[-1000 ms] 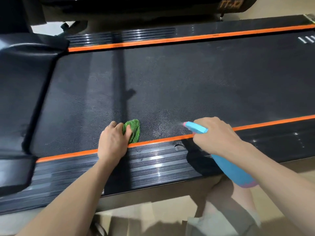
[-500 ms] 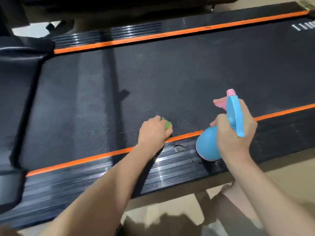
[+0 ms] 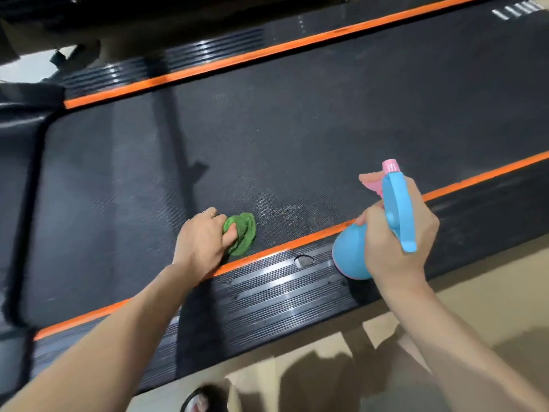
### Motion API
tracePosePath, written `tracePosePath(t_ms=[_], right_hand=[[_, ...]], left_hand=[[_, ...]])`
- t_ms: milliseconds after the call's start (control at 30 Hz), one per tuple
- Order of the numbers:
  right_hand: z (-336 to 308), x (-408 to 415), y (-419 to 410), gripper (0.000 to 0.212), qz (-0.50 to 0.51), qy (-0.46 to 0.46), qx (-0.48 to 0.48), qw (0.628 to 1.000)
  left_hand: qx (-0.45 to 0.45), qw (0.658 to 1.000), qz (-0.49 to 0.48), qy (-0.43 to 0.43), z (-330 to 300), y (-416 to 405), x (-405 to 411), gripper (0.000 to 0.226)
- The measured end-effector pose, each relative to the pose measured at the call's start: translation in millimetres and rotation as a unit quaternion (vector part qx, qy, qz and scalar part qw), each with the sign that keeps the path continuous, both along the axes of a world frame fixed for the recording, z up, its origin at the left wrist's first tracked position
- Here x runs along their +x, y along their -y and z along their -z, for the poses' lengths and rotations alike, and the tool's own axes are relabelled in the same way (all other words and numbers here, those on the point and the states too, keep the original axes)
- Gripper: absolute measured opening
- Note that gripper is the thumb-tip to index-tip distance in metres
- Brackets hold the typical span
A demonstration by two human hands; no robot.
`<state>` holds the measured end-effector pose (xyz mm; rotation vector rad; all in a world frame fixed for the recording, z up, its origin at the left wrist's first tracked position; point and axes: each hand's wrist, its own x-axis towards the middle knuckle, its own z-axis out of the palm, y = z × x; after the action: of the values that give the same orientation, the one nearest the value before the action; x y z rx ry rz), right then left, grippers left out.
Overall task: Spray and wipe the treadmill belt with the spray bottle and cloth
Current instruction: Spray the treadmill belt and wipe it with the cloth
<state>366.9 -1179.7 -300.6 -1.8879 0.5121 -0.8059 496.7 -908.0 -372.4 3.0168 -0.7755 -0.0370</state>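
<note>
The belt runs dark and textured across the middle of the frame, between two orange stripes. Low in the centre, the left hand presses a bunched green cloth onto the belt, thumb and fingers curled over it, just above the near stripe. Just right of the cloth lies a pale, speckled patch of spray, not yet wiped. At the right of centre, the right hand grips a blue bottle by its neck, fingers wrapped round it, nozzle pointing toward the top of the frame and away from the belt; whether a finger rests on the pink trigger cannot be told. The bottle hangs over the ribbed side rail at the near edge. Judged from this, the task is early: one small area near the lower stripe has been sprayed, and the cloth sits beside it ready to wipe. The belt toward the upper and right parts of the frame shows no such wet speckle and seems still to be done.
</note>
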Motion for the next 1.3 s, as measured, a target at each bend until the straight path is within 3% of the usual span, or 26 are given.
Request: tracePosePath(t_ms=[100,200,333,433,533,667,833,967,1133,1300], right_hand=[[-1.9,0.2,-0.6,0.041,0.005,-0.002,-0.008,1.000],[-3.4,-1.0,0.7,0.042,-0.001,-0.001,-0.008,1.000],[-2.8,-1.0,1.8,0.042,-0.006,-0.009,-0.008,1.000],[-2.2,0.8,1.6,0.041,-0.002,-0.008,-0.007,1.000],[0.2,0.9,1.2,0.042,0.001,-0.003,-0.007,1.000],[2.9,0.3,0.8,0.043,0.006,0.003,-0.016,1.000],[2.4,0.6,2.3,0.045,0.004,0.000,-0.032,0.999],[1.5,-1.0,2.6,0.043,0.007,-0.004,-0.025,1.000],[1.1,-0.8,0.7,0.043,0.015,-0.008,-0.003,1.000],[3.9,0.8,0.9,0.040,0.010,0.009,-0.011,1.000]], left_hand=[[-0.083,0.994,0.067,-0.006,5.1,66.7,-5.5,0.039],[-0.100,0.984,0.127,-0.073,6.7,132.5,-11.2,0.049],[0.044,0.976,0.210,-0.026,1.6,107.0,7.2,0.043],[0.060,0.982,0.177,0.031,-5.7,44.6,20.8,0.049],[0.056,0.989,0.133,0.030,3.3,32.9,18.0,0.045],[-0.011,0.988,0.152,0.017,9.1,93.0,20.5,0.047],[0.016,0.983,0.181,-0.013,13.7,184.9,17.0,0.037],[-0.004,0.977,0.211,0.011,7.9,124.7,33.1,0.048],[-0.020,0.995,0.098,0.018,7.4,62.7,49.0,0.045],[-0.021,0.993,0.114,-0.020,16.2,173.0,44.0,0.029]])
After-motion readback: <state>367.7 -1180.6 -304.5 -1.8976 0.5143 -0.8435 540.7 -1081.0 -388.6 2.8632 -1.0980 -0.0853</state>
